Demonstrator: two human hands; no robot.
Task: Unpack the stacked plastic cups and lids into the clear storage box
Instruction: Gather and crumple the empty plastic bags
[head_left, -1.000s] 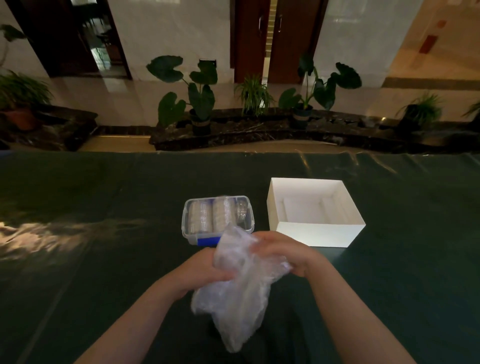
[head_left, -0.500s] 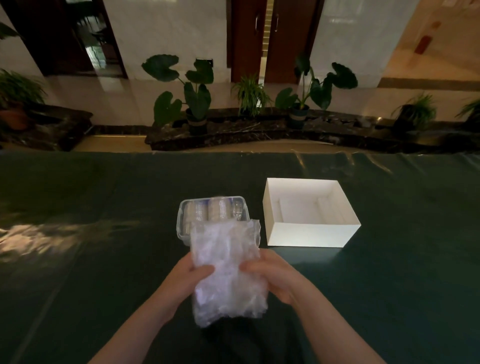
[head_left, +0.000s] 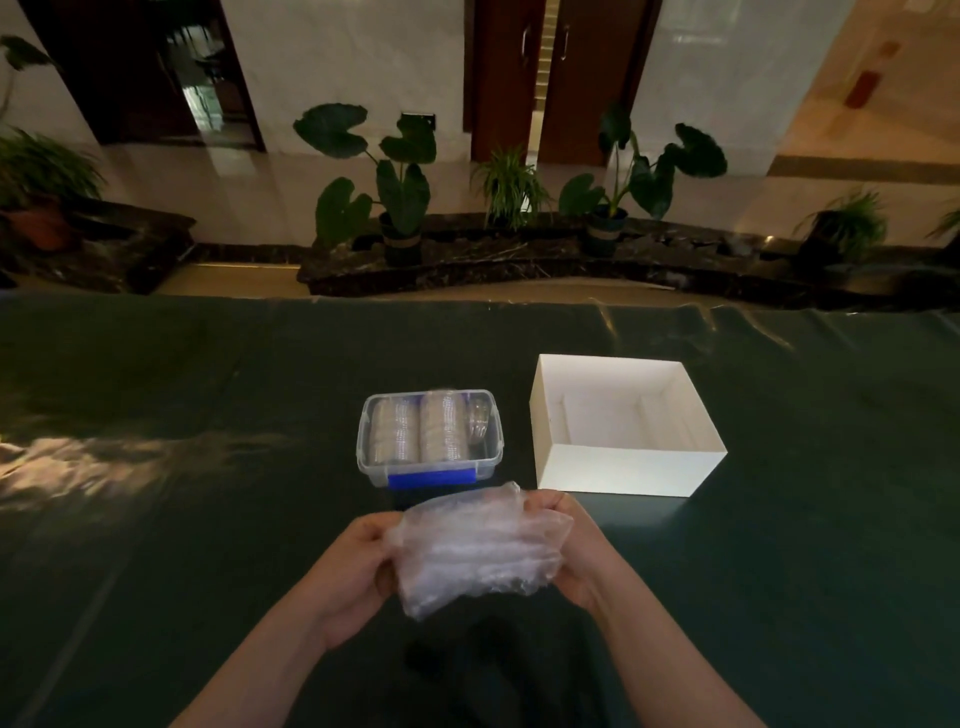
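Note:
A crumpled clear plastic bag (head_left: 480, 548) is stretched sideways between my hands, just above the dark green table. My left hand (head_left: 358, 566) pinches its left end and my right hand (head_left: 571, 540) grips its right end. Beyond the bag stands the clear storage box (head_left: 363, 457) with blue clips. Stacks of clear plastic cups and lids (head_left: 418, 431) lie on their sides inside it. Whether the bag still holds anything cannot be told.
An open white cardboard box (head_left: 631, 470) stands to the right of the storage box, with only a low insert visible inside. The dark green table cover (head_left: 208, 519) stretches wide on both sides. Potted plants line a stone ledge beyond the table's far edge.
The bag hung down crumpled from my hands, then was held upright and flattened; now it is turned sideways and folded lower, between both hands. The boxes have not moved.

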